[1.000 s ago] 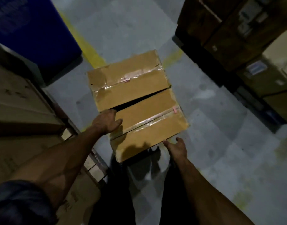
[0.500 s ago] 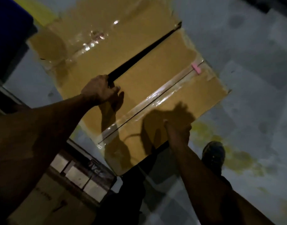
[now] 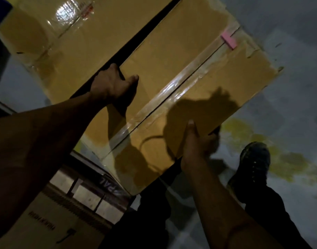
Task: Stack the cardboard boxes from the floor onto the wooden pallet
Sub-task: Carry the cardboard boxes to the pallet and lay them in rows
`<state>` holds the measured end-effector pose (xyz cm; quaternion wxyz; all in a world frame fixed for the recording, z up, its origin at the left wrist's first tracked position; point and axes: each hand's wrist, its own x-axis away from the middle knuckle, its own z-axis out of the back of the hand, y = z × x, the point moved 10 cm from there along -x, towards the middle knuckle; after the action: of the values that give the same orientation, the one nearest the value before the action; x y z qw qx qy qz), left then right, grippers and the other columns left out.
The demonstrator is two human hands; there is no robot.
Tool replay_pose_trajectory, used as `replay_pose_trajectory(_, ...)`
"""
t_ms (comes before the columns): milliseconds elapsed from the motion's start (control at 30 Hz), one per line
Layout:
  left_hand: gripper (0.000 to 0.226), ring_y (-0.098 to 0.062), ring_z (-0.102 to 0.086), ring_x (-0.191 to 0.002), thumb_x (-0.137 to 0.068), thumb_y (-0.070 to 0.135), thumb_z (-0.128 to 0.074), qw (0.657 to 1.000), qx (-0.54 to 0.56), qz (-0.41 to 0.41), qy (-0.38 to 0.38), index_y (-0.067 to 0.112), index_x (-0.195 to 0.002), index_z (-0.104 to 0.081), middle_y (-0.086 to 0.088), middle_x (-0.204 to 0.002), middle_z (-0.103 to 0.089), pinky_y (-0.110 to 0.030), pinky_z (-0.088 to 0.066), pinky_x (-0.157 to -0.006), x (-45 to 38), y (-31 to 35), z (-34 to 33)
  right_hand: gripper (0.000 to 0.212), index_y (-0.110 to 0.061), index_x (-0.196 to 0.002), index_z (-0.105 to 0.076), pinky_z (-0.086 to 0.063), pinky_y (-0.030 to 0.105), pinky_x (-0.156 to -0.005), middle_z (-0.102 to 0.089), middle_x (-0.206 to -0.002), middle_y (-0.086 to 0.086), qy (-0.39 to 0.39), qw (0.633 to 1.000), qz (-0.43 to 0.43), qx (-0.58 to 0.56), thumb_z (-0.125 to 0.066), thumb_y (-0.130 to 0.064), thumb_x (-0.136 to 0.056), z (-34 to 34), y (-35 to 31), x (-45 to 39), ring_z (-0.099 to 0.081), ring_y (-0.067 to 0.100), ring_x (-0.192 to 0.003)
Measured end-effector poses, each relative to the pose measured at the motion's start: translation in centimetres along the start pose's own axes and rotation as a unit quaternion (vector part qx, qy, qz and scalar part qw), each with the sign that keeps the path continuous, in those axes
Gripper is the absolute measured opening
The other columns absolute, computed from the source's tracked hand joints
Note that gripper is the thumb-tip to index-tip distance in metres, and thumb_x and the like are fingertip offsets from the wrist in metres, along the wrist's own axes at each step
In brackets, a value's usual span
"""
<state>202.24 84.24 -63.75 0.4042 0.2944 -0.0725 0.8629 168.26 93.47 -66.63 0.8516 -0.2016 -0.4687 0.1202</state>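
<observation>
Two brown cardboard boxes sit side by side on the floor with a dark gap between them. The near box (image 3: 199,83) has clear tape along its top seam and a pink tag. My left hand (image 3: 113,85) grips its far edge, fingers hooked down into the gap, thumb on top. My right hand (image 3: 195,146) holds its near edge, thumb on the top face, fingers curled under the side. The far box (image 3: 68,40) lies beyond the gap, glossy tape on top. The wooden pallet (image 3: 87,193) shows at lower left, carrying a box (image 3: 37,227).
Grey concrete floor (image 3: 288,87) with worn yellow paint patches spreads to the right. My dark shoe (image 3: 252,166) stands right of the near box, my trouser legs below it. A dark blue object fills the left edge.
My head has dropped closer, so the boxes fill the view. My left hand has hooked deeper into the gap, and my right hand has wrapped round the near edge.
</observation>
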Motion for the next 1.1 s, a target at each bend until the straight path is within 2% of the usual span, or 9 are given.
replay_pose_trajectory(133,0.09,-0.045,-0.062,-0.103,-0.08,0.079,-0.053,1.0,0.011,0.006,-0.018,0.001,-0.125,-0.054,-0.025,-0.117,-0.063,-0.046,-0.051,-0.08,0.8,0.7,-0.3,0.077,-0.014,-0.159,-0.019,-0.029,0.027,-0.106,-0.034,-0.159,0.009,-0.029,0.998,0.02,0.048,-0.063,-0.033,-0.099,0.3,-1.1,-1.3,-0.036,0.03,-0.143)
replay_pose_trajectory(267,0.081,-0.044,-0.057,-0.116,-0.084,0.073,-0.056,0.999,0.023,0.02,-0.033,0.005,-0.128,-0.053,-0.021,-0.128,-0.059,-0.044,-0.047,-0.089,2.6,2.1,-2.1,0.074,-0.019,-0.159,-0.016,-0.033,0.04,-0.113,-0.032,-0.161,0.01,-0.009,0.995,0.028,0.095,-0.057,-0.04,-0.101,3.0,-3.2,-3.9,-0.035,0.034,-0.144)
replay_pose_trajectory(400,0.081,-0.042,-0.055,-0.119,-0.087,0.072,-0.054,0.998,0.051,0.028,-0.032,0.007,-0.135,-0.05,-0.018,-0.132,-0.058,-0.042,-0.046,-0.09,4.7,3.7,-4.2,0.076,-0.018,-0.158,-0.016,-0.034,0.041,-0.112,-0.033,-0.16,0.011,0.0,0.989,0.079,0.124,-0.058,-0.042,-0.099,6.3,-6.1,-6.8,-0.037,0.035,-0.143)
replay_pose_trajectory(500,0.076,-0.036,-0.061,-0.107,-0.082,0.073,-0.059,0.989,0.137,0.018,-0.047,0.011,-0.125,-0.055,-0.011,-0.12,-0.063,-0.042,-0.051,-0.089,5.3,4.4,-6.0,0.079,-0.017,-0.157,-0.021,-0.035,0.039,-0.111,-0.037,-0.157,0.01,-0.003,0.988,0.1,0.122,-0.064,-0.043,-0.096,7.6,-6.6,-8.4,-0.04,0.034,-0.141)
replay_pose_trajectory(633,0.071,-0.022,-0.065,-0.106,-0.076,0.062,-0.076,0.952,0.296,0.02,-0.072,0.014,-0.126,-0.063,-0.005,-0.122,-0.068,-0.042,-0.054,-0.095,5.2,5.7,-7.5,0.084,-0.013,-0.154,-0.029,-0.038,0.041,-0.112,-0.041,-0.154,0.011,-0.029,0.989,0.093,0.11,-0.068,-0.052,-0.09,7.9,-5.7,-9.2,-0.043,0.033,-0.138)
replay_pose_trajectory(767,0.032,-0.008,-0.065,-0.079,-0.081,0.041,-0.079,0.934,0.349,0.03,-0.078,0.017,-0.1,-0.069,0.002,-0.092,-0.069,-0.027,-0.053,-0.075,5.6,6.4,-8.1,0.09,-0.011,-0.143,-0.048,-0.046,0.047,-0.107,-0.058,-0.14,0.01,-0.022,0.996,0.053,0.066,-0.076,-0.063,-0.076,7.9,-4.5,-9.1,-0.056,0.032,-0.126)
replay_pose_trajectory(867,0.024,-0.004,-0.061,-0.072,-0.082,0.041,-0.079,0.942,0.327,0.022,-0.075,0.022,-0.087,-0.065,0.008,-0.083,-0.065,-0.018,-0.048,-0.063,6.0,7.0,-7.7,0.093,-0.011,-0.135,-0.058,-0.05,0.048,-0.102,-0.064,-0.131,0.008,-0.009,0.996,0.057,0.073,-0.075,-0.071,-0.067,8.4,-4.6,-9.0,-0.061,0.031,-0.118)
replay_pose_trajectory(967,0.03,-0.011,-0.066,-0.077,-0.075,0.051,-0.082,0.947,0.317,0.023,-0.052,0.026,-0.08,-0.066,0.006,-0.084,-0.068,-0.027,-0.055,-0.075,6.7,7.5,-6.2,0.092,-0.009,-0.141,-0.054,-0.047,0.048,-0.106,-0.059,-0.138,0.011,-0.015,0.996,0.056,0.072,-0.076,-0.066,-0.072,9.4,-4.9,-8.7,-0.057,0.033,-0.125)
replay_pose_trajectory(1100,0.06,-0.029,-0.07,-0.08,-0.061,0.071,-0.079,0.96,0.276,0.033,-0.045,0.014,-0.079,-0.069,-0.01,-0.082,-0.071,-0.043,-0.059,-0.079,8.6,8.4,-3.4,0.1,-0.006,-0.142,-0.053,-0.048,0.043,-0.102,-0.058,-0.14,0.015,-0.038,0.993,0.056,0.097,-0.069,-0.076,-0.071,11.8,-6.5,-7.1,-0.056,0.035,-0.126)
